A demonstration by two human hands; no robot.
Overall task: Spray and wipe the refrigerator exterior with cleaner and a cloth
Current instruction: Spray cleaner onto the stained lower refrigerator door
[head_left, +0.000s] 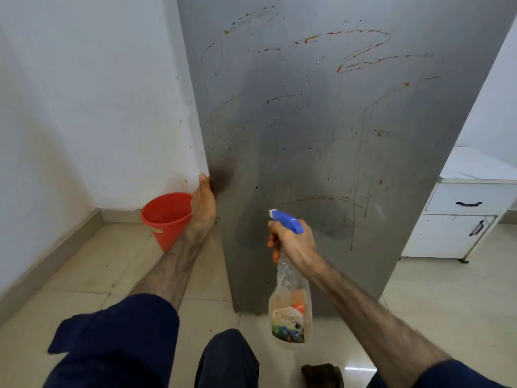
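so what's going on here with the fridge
A person is cleaning the stained side of a grey fridge. The right hand holds a spray bottle by its blue trigger head, nozzle aimed at the panel. The left hand rests flat against the fridge's left edge, steadying it. Brownish-red streaks and drips still cover the panel, so wiping hasn't cleared anything yet. A red bucket stands on the floor by the wall.
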